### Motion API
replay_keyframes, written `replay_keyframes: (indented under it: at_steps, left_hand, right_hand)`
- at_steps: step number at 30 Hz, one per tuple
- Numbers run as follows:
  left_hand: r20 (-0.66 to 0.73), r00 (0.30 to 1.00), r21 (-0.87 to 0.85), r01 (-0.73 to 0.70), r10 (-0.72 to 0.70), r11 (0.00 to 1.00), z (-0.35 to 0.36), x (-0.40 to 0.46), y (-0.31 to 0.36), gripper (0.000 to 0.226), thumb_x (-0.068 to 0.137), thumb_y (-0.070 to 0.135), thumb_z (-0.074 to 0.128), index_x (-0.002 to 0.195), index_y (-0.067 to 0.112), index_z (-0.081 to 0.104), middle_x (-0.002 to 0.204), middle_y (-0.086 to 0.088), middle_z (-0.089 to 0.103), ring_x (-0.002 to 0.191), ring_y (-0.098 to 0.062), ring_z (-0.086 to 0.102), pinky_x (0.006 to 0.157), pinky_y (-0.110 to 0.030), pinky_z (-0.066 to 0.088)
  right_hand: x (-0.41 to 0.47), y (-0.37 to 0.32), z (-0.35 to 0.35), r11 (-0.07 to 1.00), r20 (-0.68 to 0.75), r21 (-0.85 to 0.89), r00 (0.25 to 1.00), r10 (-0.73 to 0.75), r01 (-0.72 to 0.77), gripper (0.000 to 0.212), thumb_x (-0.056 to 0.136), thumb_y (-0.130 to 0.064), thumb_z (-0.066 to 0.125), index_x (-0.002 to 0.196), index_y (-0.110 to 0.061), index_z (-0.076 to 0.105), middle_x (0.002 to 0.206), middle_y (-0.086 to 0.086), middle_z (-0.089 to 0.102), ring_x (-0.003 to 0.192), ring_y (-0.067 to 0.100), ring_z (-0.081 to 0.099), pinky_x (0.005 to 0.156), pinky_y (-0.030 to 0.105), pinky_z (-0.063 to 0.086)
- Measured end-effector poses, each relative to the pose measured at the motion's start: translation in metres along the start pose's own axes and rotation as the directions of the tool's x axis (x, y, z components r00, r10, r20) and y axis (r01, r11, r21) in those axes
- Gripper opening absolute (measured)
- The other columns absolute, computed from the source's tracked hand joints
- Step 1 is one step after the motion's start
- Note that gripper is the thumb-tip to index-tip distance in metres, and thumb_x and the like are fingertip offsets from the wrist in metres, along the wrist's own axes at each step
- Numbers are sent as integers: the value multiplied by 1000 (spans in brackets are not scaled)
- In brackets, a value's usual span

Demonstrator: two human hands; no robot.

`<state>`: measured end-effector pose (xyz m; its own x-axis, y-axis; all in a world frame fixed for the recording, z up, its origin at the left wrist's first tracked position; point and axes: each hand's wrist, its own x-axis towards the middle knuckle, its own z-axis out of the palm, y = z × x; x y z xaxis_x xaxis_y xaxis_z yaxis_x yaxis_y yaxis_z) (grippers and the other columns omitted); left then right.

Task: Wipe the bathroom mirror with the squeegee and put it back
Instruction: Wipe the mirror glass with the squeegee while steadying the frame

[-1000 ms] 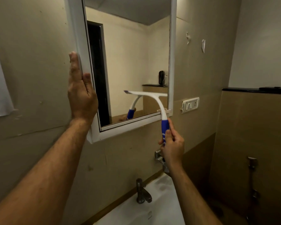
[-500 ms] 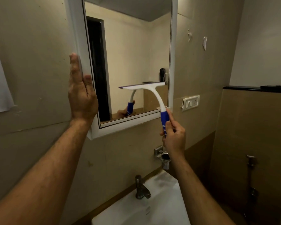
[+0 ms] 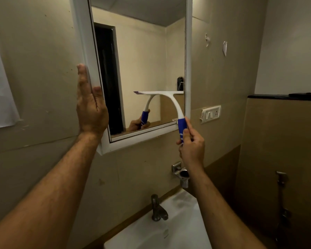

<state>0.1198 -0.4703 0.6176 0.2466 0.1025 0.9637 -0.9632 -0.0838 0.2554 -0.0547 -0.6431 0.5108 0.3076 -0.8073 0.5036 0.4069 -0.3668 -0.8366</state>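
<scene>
A white-framed mirror [image 3: 142, 56] hangs on the beige wall. The white squeegee [image 3: 169, 97] with a blue grip lies with its blade flat against the lower right part of the glass, about level. My right hand [image 3: 191, 146] is shut on the blue handle just below the mirror's bottom right corner. My left hand [image 3: 90, 103] rests flat with straight fingers against the outer left side of the frame. The glass reflects the squeegee and the holding hand.
A white sink [image 3: 162, 230] with a metal tap [image 3: 157, 209] sits below. A metal holder [image 3: 182, 175] is fixed to the wall under my right hand. A switch plate [image 3: 211, 114] is right of the mirror. A dark ledge [image 3: 284, 96] and a hose fitting [image 3: 282, 187] stand at right.
The squeegee blade has risen up the glass from near the bottom edge and shifted slightly right, and my right hand rose with it. My left hand stayed on the frame.
</scene>
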Motion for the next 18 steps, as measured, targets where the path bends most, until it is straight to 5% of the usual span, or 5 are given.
replay_keyframes:
  at_steps: [12,18]
  left_hand:
    - [12,1000,47,8,-8,999,-1,-1,2,53,108,23,30,158,9,18,166,-7,18,148,-6,16,111,5,7]
    - [19,999,50,28,-29,998,-2,-1,3,54,108,26,29,158,10,18,166,-6,18,147,-5,16,107,9,7]
  right_hand:
    - [-33,42,-34,980,73,74,981,181,-186,29,94,-22,53,119,-31,64,71,9,69,51,14,59,42,24,48]
    - [6,-17,-10,970,170,220,983,68,-106,29,95,-25,52,122,-30,60,83,12,72,64,23,67,54,31,57]
